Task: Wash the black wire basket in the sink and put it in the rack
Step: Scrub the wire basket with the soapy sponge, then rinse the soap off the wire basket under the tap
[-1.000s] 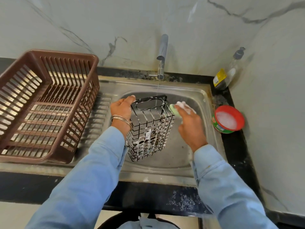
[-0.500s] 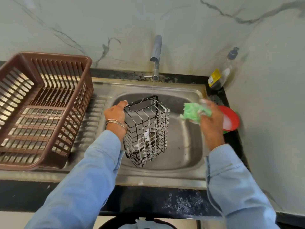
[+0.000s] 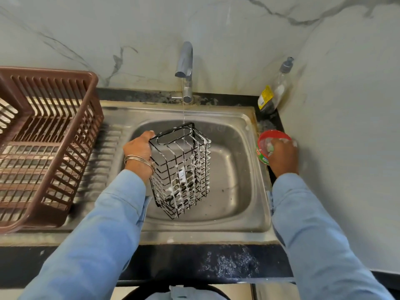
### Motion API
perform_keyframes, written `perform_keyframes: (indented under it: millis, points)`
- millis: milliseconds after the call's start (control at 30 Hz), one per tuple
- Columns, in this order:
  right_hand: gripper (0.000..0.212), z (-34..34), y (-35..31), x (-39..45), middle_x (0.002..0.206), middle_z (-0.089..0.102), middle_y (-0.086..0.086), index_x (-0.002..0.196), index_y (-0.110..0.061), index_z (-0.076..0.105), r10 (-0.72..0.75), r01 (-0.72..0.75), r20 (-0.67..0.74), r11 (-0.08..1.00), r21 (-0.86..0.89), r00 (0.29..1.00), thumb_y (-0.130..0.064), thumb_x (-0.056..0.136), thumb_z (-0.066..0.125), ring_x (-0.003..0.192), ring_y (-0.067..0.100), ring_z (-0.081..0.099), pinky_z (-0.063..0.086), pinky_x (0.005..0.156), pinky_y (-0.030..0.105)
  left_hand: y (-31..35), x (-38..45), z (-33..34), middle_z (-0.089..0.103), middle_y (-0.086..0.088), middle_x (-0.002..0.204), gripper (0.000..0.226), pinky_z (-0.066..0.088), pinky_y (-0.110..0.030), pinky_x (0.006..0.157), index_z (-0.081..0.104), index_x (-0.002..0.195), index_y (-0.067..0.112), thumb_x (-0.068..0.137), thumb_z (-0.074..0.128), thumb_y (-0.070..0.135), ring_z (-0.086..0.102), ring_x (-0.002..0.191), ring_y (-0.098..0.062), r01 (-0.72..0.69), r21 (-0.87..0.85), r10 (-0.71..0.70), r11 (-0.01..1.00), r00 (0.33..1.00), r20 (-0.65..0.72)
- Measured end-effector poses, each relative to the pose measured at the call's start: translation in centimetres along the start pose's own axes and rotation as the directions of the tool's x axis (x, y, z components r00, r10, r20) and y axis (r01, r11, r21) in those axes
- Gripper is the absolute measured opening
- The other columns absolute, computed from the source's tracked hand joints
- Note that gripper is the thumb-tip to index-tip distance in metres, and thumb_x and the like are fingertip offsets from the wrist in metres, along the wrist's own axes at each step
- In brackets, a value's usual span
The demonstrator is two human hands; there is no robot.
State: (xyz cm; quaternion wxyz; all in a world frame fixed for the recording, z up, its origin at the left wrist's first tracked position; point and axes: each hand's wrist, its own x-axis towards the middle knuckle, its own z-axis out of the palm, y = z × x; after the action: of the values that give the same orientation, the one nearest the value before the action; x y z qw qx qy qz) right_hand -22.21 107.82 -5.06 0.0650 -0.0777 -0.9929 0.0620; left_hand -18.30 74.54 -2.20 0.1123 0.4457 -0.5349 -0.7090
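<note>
**Soaped basket held under the tap**

We hold the black wire basket (image 3: 181, 169) upright over the sink (image 3: 238, 169), our left hand (image 3: 138, 150) closed on its upper left rim. White suds streak its wires, and a thin stream from the tap (image 3: 185, 61) falls onto its top edge. Our right hand (image 3: 281, 154) rests curled in the red bowl (image 3: 263, 146) on the counter, on something pale green; the grip there is unclear. The brown rack (image 3: 43, 135) stands left of the sink.
</note>
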Motion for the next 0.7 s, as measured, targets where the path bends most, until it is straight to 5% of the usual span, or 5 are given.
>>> perform_keyframes:
  millis: [267, 467, 567, 700]
  points:
    - [0.028, -2.0, 1.3, 0.6, 0.112, 0.063, 0.026, 0.103, 0.003, 0.069, -0.005, -0.047, 0.321, 0.987, 0.153, 0.947, -0.019, 0.092, 0.054, 0.107, 0.042, 0.056, 0.045, 0.094, 0.042, -0.2, 0.4, 0.0, 0.035, -0.003, 0.057, 0.036, 0.024, -0.023, 0.047, 0.041, 0.06, 0.017, 0.073, 0.075, 0.02, 0.026, 0.046, -0.017, -0.004, -0.013, 0.004, 1.0, 1.0, 0.005]
    - [0.026, -5.4, -1.1, -0.7, 0.111, 0.062, 0.029, 0.108, 0.008, 0.064, -0.022, -0.025, 0.203, 0.974, 0.225, 0.979, -0.008, 0.091, 0.053, 0.108, 0.043, 0.053, 0.042, 0.092, 0.039, -0.1, 0.6, -0.5, 0.037, -0.004, 0.056, 0.034, 0.024, -0.024, 0.047, 0.044, 0.059, 0.015, 0.072, 0.075, 0.021, 0.029, 0.046, -0.018, 0.007, -0.015, -0.007, 1.0, 1.0, 0.014]
    - [0.022, -5.9, -4.2, -1.4, 0.104, 0.068, 0.014, 0.108, -0.001, 0.068, -0.081, -0.05, 0.186, 0.792, 0.608, 0.979, -0.005, 0.089, 0.059, 0.096, 0.024, 0.061, 0.045, 0.087, 0.021, 0.2, 0.7, -0.6, 0.037, -0.005, 0.055, 0.035, 0.024, -0.023, 0.045, 0.045, 0.059, 0.014, 0.073, 0.075, 0.022, 0.029, 0.045, -0.018, 0.006, 0.011, -0.006, 1.0, 1.0, 0.028]
    - [0.024, -4.9, -9.4, -2.6, 0.105, 0.069, 0.002, 0.106, -0.014, 0.068, -0.244, -0.193, 0.319, 0.428, 0.883, 0.916, -0.005, 0.085, 0.066, 0.097, 0.016, 0.065, 0.052, 0.088, 0.032, 1.1, 1.0, -1.0, 0.044, -0.005, 0.057, 0.025, 0.03, -0.017, 0.038, 0.052, 0.067, 0.012, 0.075, 0.074, 0.02, 0.037, 0.041, -0.018, 0.013, -0.002, -0.013, 1.0, 0.998, 0.057]
